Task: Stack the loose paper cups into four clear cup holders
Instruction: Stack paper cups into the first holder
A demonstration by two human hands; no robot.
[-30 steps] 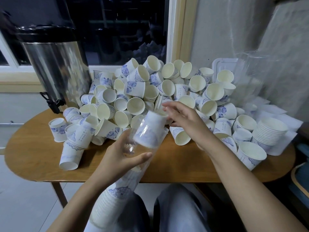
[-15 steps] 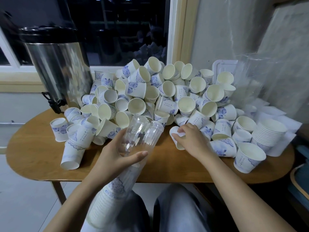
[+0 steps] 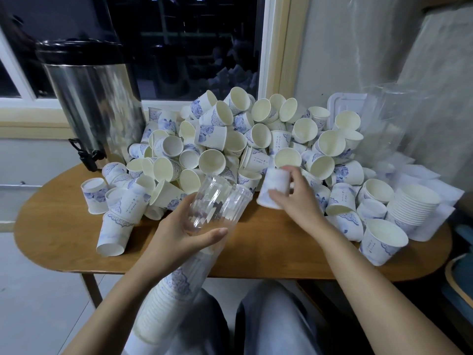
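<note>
Curling round the clear cup holder (image 3: 220, 203), the left grip (image 3: 179, 239) holds it tilted over the near edge of the worktop (image 3: 268, 242), open mouth toward the pile of loose cups (image 3: 230, 139), its lower length packed with nested cups (image 3: 169, 290). The right grip (image 3: 297, 203) has fingers and thumb closed round one paper cup (image 3: 273, 187) at the pile's front.

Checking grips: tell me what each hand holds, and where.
Left hand grips the holder near its open end; right hand holds a cup by its side.
</note>
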